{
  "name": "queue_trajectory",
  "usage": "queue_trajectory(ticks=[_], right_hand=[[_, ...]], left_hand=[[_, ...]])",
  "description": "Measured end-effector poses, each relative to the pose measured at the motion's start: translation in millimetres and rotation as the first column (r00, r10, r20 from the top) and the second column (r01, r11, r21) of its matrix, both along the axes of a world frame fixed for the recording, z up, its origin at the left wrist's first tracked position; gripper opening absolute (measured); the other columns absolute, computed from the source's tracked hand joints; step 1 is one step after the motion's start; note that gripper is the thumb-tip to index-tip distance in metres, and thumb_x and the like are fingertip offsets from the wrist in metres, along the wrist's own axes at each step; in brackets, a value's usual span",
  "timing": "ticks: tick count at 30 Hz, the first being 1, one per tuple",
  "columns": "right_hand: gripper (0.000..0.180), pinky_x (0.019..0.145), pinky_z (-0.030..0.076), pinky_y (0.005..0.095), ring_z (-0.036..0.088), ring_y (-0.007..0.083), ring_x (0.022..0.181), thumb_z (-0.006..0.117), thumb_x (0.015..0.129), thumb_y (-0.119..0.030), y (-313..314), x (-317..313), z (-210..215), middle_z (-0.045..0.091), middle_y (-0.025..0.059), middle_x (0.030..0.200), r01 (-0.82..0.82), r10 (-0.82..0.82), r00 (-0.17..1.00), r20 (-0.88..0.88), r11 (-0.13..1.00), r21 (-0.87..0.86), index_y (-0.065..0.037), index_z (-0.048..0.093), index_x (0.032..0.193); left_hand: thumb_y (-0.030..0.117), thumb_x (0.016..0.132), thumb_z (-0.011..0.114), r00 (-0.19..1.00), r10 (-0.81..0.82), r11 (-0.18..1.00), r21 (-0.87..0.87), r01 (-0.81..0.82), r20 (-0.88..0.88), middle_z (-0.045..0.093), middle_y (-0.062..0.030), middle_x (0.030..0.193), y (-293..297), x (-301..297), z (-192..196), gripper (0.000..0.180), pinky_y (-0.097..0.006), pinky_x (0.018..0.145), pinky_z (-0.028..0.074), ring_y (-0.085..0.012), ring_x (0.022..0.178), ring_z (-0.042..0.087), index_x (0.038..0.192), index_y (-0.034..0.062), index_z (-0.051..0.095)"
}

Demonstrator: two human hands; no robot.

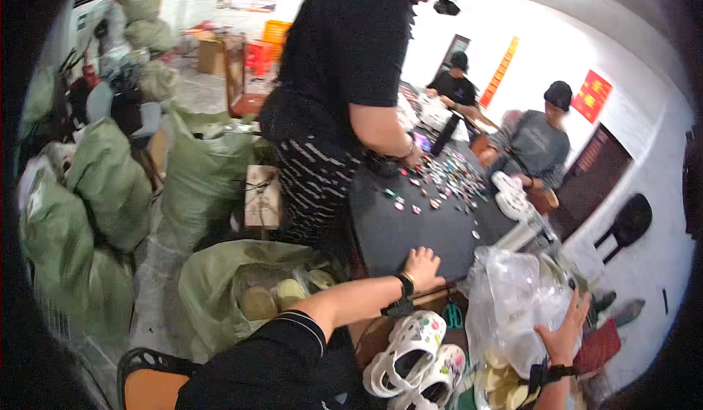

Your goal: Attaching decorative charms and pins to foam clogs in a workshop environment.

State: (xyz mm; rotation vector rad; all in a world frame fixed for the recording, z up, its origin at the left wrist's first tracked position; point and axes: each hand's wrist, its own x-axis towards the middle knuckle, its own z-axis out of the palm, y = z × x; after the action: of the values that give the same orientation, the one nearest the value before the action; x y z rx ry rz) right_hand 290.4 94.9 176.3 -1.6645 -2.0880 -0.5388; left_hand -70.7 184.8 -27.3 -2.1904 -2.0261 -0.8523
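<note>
My left hand [422,267] reaches over the near edge of the dark table [395,227], fingers stretched out and nothing visible in them. At the right, my right hand [562,331] is spread open beside a crumpled clear plastic bag [498,285]; whether it touches the bag I cannot tell. Pale yellowish shoe soles [501,388] show at the bag's lower end. Between my arms sits a pair of white clogs [419,333] decorated with colourful charms. Teal-handled scissors [453,315] lie just beyond the clogs, by the table edge.
Small colourful charms [454,175] are scattered across the table near a black bottle [445,135]. A standing person [337,65] leans over its left side; two seated people work beyond. Another white clog [512,196] is at the right edge. Green woven sacks [209,278] crowd the left.
</note>
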Motion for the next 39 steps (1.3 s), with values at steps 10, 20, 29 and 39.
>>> queue_trajectory(ticks=[10, 20, 29, 39], right_hand=[[0.133, 0.116, 0.023, 0.0488, 0.02, 0.0493, 0.141, 0.091, 0.048, -0.037, 90.3, 18.3, -88.4, 0.011, 0.0359, 0.154, 0.024, 0.01, 0.996, 0.086, 0.921, -0.389, -0.007, 0.016, 0.154], [0.133, 0.114, 0.024, 0.0554, 0.022, 0.0486, 0.141, 0.089, 0.049, -0.053, 79.5, 16.9, -137.9, 0.016, 0.0336, 0.154, 0.138, -0.016, 0.947, 0.322, 0.923, -0.36, -0.007, 0.02, 0.153], [0.082, 0.065, 0.056, 0.0448, 0.067, 0.0368, 0.079, 0.056, 0.08, -0.004, 95.4, 7.2, -166.3, 0.03, 0.0334, 0.148, 0.244, -0.191, 0.949, 0.251, 0.949, -0.198, -0.03, 0.026, 0.152], [0.026, 0.066, 0.055, 0.0475, 0.067, 0.0385, 0.076, 0.055, 0.083, -0.01, 89.9, 6.3, -118.0, 0.061, 0.0204, 0.096, 0.073, -0.074, 0.997, -0.012, 0.997, -0.04, -0.009, 0.059, 0.108]], left_hand=[[0.061, 0.083, 0.057, 0.995, 0.034, 0.998, -0.049, -0.039, -0.096, 0.045, -0.0244, 0.135, -14.3, -4.4, -10.9, 0.074, -0.054, 0.105, 0.031, -0.0401, 0.13, 0.037, 0.129, 0.0033, 0.053], [0.05, 0.072, 0.07, 0.994, 0.038, 0.982, 0.186, -0.019, -0.1, 0.056, -0.014, 0.108, -17.1, -6.1, 0.7, 0.053, -0.047, 0.086, 0.04, -0.0314, 0.108, 0.05, 0.102, 0.0067, 0.062], [0.053, 0.08, 0.068, 0.986, 0.015, 0.999, 0.03, -0.01, -0.164, 0.049, -0.0209, 0.135, -8.9, -11.0, -2.7, 0.071, -0.05, 0.105, 0.032, -0.0373, 0.129, 0.041, 0.129, 0.0039, 0.053], [0.049, 0.083, 0.067, 0.983, -0.011, 1.0, -0.019, 0.007, -0.181, 0.046, -0.0244, 0.141, -10.7, -11.8, -5.8, 0.071, -0.053, 0.107, 0.03, -0.0402, 0.132, 0.039, 0.134, 0.0019, 0.051]])
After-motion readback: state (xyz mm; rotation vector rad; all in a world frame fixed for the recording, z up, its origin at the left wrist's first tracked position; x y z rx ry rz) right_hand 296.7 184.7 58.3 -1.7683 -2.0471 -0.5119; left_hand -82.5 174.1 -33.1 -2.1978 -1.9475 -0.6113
